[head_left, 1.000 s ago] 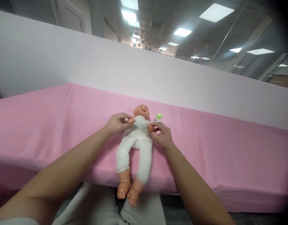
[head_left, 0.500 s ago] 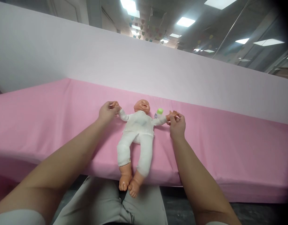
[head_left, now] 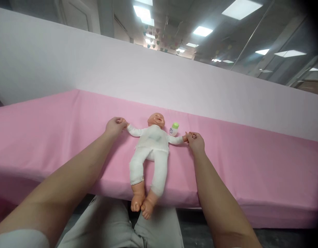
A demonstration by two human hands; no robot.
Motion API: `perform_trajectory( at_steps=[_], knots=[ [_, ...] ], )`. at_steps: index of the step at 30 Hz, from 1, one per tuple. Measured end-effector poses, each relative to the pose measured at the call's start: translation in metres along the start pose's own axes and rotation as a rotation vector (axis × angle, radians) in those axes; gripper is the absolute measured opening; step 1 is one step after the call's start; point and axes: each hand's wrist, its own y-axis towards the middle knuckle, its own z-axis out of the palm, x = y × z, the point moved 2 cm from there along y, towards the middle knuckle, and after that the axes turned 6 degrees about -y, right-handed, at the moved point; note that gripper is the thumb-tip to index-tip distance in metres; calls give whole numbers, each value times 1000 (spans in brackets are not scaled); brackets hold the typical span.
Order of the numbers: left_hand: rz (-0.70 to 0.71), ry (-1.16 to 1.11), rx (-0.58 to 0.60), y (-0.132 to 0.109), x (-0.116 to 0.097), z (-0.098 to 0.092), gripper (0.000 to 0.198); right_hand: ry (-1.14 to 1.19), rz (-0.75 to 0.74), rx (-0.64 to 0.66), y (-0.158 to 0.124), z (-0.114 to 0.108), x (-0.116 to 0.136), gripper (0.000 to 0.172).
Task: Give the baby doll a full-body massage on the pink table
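Observation:
A baby doll [head_left: 153, 139] in white clothes lies on its back on the pink padded bench [head_left: 241, 165], its head towards the wall and its bare feet over the front edge. Both doll arms are stretched out sideways. My left hand [head_left: 115, 126] is closed on the doll's hand at the left. On the other side, my right hand [head_left: 196, 142] pinches the doll's other hand between thumb and fingers. A small clear bottle [head_left: 174, 129] with a green cap stands beside the doll's head, just above its arm, touched by neither hand.
Behind the bench rises a white wall [head_left: 117, 72] with glass panes [head_left: 213, 41] above it, where ceiling lights show. My legs in light trousers [head_left: 102, 224] are under the bench's front edge, close to the doll's feet.
Both doll arms have come down a little towards the bench and lie straighter, drawn by my hands. More of the bottle shows above the doll's arm. The view has tilted slightly upward.

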Motion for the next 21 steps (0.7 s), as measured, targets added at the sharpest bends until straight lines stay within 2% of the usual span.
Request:
perform_trajectory(
  at_steps=[3,5,7,9,11,12,14,16,18,21],
  knots=[
    [140,-82,113,-21,-18,17,43,47,-84,30,-20,11,26,47],
    [255,-114,213,-39,-27,31,45,49,-188,67,-38,21,42,40],
    [394,-33,332,-55,-32,46,41,-11,-469,194,-58,32,57,30],
    [512,88,477,-69,-33,58,34,-86,-730,332,-74,43,66,28],
    [566,158,579,-76,-31,65,29,-161,-884,419,-83,50,68,30],
    [565,164,603,-77,-31,66,29,-187,-912,441,-85,52,68,32],
    [529,157,591,-76,-30,65,31,-187,-867,446,-84,53,66,32],
    [474,138,511,-69,-29,60,35,-129,-724,391,-77,48,64,32],
    [408,87,380,-59,-29,53,38,-40,-532,254,-65,39,59,36],
    [221,2,177,-36,-24,36,41,111,-250,68,-40,23,44,51]
  ],
)
